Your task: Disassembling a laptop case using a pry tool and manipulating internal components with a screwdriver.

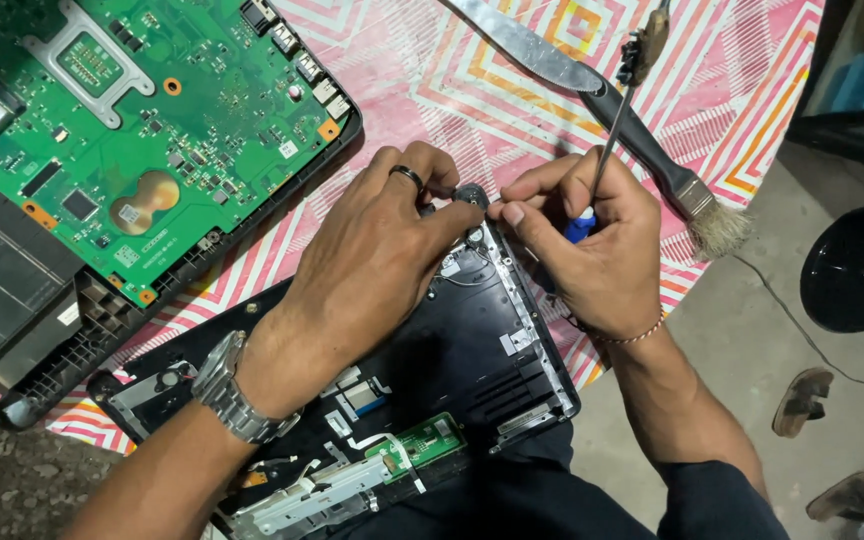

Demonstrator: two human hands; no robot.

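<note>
**Both hands at the far corner of an opened laptop shell**

A black laptop shell point(452, 350) lies opened on the bench point(432, 90), which wears a pink and orange patterned cloth. The shell's near edge hangs over the person's lap. The left hand point(372, 270), with a ring and a metal wristwatch point(232, 390), rests on the shell, its thumb and forefinger pinched together on a small round grey part point(472, 195) at the shell's far right corner. The right hand point(592, 250) meets it there, fingers closed around a blue-handled screwdriver point(592, 205) whose thin shaft stands up and away from the shell. The tip is hidden behind the fingers, so I cannot tell whether it sits in a screw.

The step in hand looks like loosening or seating that small corner part. The next move likely calls for a steady tip and a firm pinch, so that the part does not slip away.

To the far left lies a second laptop base with its green circuit board point(142, 130) bare. To the far right, near the right hand, a paintbrush point(672, 170) with a black handle lies on the cloth, and a flat metal blade point(522, 45) lies beside it. A small green board point(422, 445) sits at the shell's near edge.
</note>
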